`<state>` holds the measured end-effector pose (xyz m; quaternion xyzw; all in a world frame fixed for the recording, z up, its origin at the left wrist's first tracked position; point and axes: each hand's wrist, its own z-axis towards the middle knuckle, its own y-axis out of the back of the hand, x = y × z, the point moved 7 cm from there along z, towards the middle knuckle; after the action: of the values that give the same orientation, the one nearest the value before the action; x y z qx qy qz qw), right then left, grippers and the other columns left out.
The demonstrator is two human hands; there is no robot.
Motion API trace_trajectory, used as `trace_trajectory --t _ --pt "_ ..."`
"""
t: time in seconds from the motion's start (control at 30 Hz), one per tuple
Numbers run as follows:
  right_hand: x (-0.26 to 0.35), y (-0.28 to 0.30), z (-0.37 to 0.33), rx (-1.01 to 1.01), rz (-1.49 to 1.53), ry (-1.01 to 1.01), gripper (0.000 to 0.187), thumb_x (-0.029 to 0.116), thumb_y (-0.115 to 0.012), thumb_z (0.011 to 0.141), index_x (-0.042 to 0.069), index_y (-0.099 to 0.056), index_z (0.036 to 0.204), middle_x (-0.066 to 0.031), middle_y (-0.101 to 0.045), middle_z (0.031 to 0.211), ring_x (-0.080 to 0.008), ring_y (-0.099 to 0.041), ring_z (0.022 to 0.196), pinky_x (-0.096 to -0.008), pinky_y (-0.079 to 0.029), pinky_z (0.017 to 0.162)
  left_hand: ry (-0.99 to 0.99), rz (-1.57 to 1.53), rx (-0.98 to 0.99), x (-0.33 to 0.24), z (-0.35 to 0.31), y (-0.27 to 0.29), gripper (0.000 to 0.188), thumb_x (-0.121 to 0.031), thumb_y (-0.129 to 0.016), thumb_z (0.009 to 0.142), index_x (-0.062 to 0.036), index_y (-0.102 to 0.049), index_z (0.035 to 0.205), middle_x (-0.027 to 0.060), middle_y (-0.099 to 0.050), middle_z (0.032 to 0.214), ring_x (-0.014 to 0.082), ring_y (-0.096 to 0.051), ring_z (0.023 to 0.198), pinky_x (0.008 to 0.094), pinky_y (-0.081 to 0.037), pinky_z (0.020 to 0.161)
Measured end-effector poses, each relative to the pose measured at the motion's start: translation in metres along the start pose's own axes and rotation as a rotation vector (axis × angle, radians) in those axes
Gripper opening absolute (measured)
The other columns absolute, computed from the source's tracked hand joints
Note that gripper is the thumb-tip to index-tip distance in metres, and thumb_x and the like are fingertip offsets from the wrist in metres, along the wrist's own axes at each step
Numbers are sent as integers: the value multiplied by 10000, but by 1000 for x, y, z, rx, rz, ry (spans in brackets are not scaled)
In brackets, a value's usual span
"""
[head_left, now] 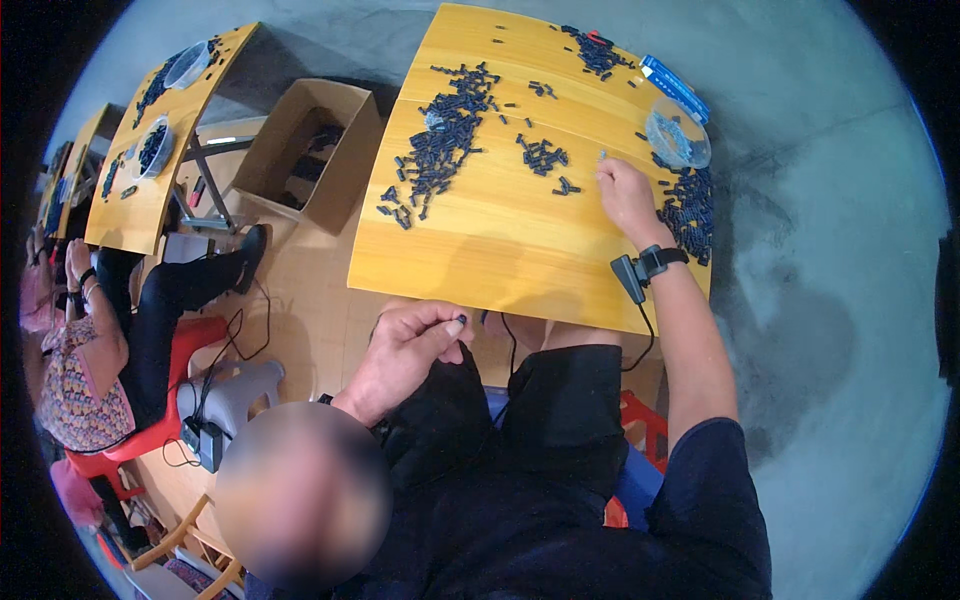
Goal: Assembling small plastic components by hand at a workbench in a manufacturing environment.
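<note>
My left hand (408,345) is above my lap, just off the table's near edge. Its thumb and fingers pinch a small dark plastic piece (462,319), mostly hidden by the fingertips. Over the right part of the table, my right hand (628,198) is closed, with a tiny pale blue piece (602,155) at its fingertips. Beside that wrist lies a pile of small black cylindrical pieces (688,215). A clear round tub (677,138) with light blue bits in it stands beyond this hand. Left of the hand, several black pieces (541,155) form a loose cluster.
A larger heap of black pieces (440,140) covers the left of the wooden table (480,240). At the far right are another pile (598,55) and a blue box (675,88). A cardboard box (310,150) stands on the floor. Another person (90,360) sits at the left.
</note>
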<state>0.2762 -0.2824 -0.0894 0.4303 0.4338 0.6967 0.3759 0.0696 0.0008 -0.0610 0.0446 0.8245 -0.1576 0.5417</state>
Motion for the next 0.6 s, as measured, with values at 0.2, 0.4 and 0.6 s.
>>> trace_trajectory --t 0.2,0.4,0.6 --pt "25 18 -32 51 1108 -575 98 79 -581 886 -18 -591 897 -71 -630 823 -131 -629 644 -279 -537 536 11 -36 -5 1 -4 -1 141 -66 -514 936 -8 -621 1008 45 -652 898 91 -587 714 221 -493 675" --pt "82 34 -56 108 1663 -488 71 66 -587 888 13 -582 935 -86 -636 858 -141 -632 646 -276 -555 557 19 -61 -8 -1 -5 -7 142 -74 -516 938 -9 -623 1005 38 -651 869 84 -583 702 217 -488 671" --pt "134 53 -73 210 1834 -419 68 74 -567 905 16 -580 939 -79 -632 858 -138 -625 623 -274 -551 550 -94 -156 -9 -12 -8 -10 153 -85 -521 940 -9 -612 1036 37 -644 851 94 -583 705 223 -484 674"
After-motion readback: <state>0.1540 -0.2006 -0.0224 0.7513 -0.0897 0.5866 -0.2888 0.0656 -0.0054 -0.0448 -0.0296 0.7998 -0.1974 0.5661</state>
